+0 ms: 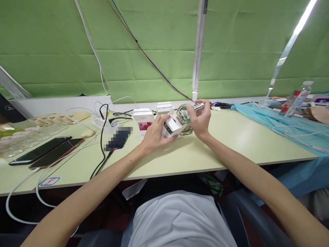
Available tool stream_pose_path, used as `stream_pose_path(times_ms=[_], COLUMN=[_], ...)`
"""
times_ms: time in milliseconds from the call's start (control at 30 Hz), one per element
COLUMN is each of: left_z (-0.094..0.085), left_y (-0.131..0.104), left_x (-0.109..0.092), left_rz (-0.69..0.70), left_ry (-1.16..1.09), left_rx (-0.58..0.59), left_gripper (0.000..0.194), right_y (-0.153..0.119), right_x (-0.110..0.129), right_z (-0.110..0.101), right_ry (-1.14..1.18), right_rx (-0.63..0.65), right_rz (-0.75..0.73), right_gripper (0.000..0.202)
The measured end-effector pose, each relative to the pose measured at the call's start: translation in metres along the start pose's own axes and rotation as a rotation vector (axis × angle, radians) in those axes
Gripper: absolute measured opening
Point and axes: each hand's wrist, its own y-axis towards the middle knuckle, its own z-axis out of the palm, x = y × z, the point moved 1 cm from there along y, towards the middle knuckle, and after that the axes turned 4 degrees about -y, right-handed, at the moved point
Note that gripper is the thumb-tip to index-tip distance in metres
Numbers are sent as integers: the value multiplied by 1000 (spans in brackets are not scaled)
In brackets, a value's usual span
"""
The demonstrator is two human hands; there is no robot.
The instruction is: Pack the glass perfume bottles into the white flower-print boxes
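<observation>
My left hand [154,133] is wrapped round a small white carton [175,125], tilted, with its flap end facing right and a dark green picture on its side. In my right hand [200,120] is a short shiny silver cylinder [198,106], gripped between thumb and fingers; its exact kind is unclear. Just behind and between the hands stands a clear container with a green label [184,114], partly covered by the carton and my right hand. A white box with a red picture [143,124] stands left of my left hand, and another white box [164,107] is behind it.
Several phones lie at the left, including a black phone [41,151]. Black and white cables cross the pale table [221,147] near a white power strip [102,125]. A clear tray [31,137] is far left. Blue sheeting [269,121] and a plastic bottle [298,99] occupy the right.
</observation>
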Motion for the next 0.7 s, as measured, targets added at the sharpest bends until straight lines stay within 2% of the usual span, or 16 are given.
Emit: stream_pose_path(times_ms=[567,700], left_z=[-1,-1], left_y=[0,-1], left_x=[0,1], left_rz=[16,10], left_ry=[5,20], left_rx=[35,44], left_gripper=[68,69], right_y=[3,8], right_x=[-1,-4], right_z=[-3,-1], right_ry=[16,87], right_rx=[-28,18], right_rz=[5,81], right_gripper=[40,42])
